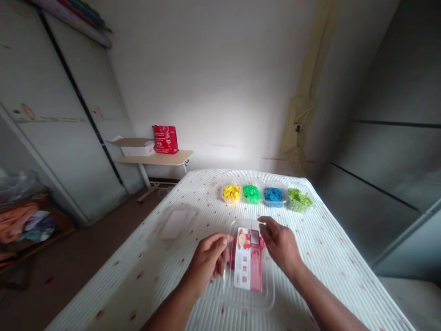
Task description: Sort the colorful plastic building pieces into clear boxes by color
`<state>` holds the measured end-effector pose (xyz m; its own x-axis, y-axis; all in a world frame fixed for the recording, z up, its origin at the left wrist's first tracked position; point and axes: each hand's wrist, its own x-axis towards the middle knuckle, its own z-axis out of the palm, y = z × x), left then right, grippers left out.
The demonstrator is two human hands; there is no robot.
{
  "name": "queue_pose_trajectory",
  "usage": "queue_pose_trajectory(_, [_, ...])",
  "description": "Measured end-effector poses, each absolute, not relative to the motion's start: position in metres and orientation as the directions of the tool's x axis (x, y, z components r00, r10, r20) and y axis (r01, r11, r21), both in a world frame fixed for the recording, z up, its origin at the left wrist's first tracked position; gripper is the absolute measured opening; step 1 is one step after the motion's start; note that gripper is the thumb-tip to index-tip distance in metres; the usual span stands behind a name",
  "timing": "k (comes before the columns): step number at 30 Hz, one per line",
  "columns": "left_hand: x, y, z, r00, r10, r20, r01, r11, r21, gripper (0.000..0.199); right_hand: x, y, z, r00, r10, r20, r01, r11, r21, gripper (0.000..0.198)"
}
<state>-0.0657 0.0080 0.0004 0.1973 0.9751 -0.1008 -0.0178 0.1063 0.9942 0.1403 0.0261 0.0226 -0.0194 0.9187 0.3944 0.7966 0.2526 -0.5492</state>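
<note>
A clear plastic container (268,294) with a red and white printed label (248,259) is at the near middle of the bed. Something red (262,242) shows beside and behind the label; its kind is hard to make out. My left hand (210,255) is closed on the container's left rim, thumb and forefinger together. At the upper right corner, my right hand (280,241) has its fingers bent round the rim. Left of my left hand lies another clear plastic piece (191,211), perhaps a lid, with a pale rectangle (177,224).
Along the far side stand clear tubs of small yellow pieces (231,193), green pieces (251,194), blue pieces (274,195) and light green pieces (299,198). A side table (172,158) by the wall bears a white box (138,149) and a red bag (165,139).
</note>
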Motion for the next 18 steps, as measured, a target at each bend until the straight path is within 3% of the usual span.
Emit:
queue_pose_trajectory(7, [-0.064,0.041,-0.024,0.085,0.995,0.047,0.434,-0.079,0.898,0.031,0.146,0.034,0.006,0.087,0.957,0.275,0.978,-0.029,-0.208,0.031])
queue_pose_trajectory(13, [-0.062,0.047,-0.027,0.064,0.995,0.077,0.604,-0.100,0.790,0.031,0.146,0.038,0.004,0.107,0.968,0.228,0.984,-0.069,-0.167,0.028])
queue_pose_trajectory(18, [-0.061,0.048,-0.037,0.110,0.992,0.056,0.560,-0.108,0.822,0.034,0.148,0.038,0.000,0.126,0.973,0.195,0.985,-0.100,-0.139,0.026])
